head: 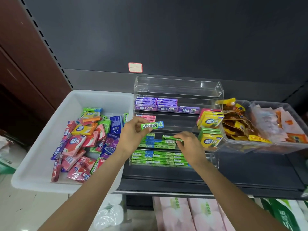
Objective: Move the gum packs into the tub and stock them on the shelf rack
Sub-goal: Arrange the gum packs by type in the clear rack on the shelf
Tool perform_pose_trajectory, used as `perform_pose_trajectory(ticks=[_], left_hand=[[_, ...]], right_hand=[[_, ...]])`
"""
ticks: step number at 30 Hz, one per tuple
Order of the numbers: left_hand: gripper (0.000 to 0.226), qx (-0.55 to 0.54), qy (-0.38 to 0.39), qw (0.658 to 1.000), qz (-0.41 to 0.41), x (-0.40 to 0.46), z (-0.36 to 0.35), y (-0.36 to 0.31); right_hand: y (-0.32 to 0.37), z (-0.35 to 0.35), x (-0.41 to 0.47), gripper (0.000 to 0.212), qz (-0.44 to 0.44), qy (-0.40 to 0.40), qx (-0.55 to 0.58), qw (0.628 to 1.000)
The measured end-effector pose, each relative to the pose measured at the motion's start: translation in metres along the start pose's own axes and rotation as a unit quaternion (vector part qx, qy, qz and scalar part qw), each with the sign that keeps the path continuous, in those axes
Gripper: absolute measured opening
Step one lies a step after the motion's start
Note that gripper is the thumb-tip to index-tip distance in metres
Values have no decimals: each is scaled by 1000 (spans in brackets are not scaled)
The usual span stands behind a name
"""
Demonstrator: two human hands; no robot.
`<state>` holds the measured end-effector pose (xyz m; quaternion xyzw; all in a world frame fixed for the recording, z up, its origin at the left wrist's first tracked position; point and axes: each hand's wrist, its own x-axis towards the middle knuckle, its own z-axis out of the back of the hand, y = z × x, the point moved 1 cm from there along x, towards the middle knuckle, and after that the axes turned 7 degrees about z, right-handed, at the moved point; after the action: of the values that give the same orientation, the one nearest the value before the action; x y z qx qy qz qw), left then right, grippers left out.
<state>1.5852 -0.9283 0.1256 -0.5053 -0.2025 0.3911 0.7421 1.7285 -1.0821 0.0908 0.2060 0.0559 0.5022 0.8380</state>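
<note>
One green pack [152, 125] reading "DOUBLEMINT" sits pinched in left hand [133, 132].

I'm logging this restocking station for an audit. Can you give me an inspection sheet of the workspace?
Surface: dark shelf carrying everything.
Job's things: white tub holds mixed gum packs; clear rack has purple, pink and green rows, top tier bare.
Clutter: yellow boxes; snack bins.
Grippers: left hand pinches a Doublemint pack; right hand holds a green pack at the rack.
Cables: nothing seen.
Surroundings: tissue packs below.
</note>
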Motion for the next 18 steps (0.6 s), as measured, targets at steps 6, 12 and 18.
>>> perform_pose_trajectory(ticks=[6,12,18], left_hand=[[18,2,-4,1000,-1,-3,0,1],[17,-1,-11,1000,2,-8,3,0],[15,21,-5,1000,4,-11,5,-1]], right_hand=[[7,-3,-1,32,11,18,5,1000],[19,-6,7,38,54,67,-11,996],[20,-8,10,41,49,74,-36,995]])
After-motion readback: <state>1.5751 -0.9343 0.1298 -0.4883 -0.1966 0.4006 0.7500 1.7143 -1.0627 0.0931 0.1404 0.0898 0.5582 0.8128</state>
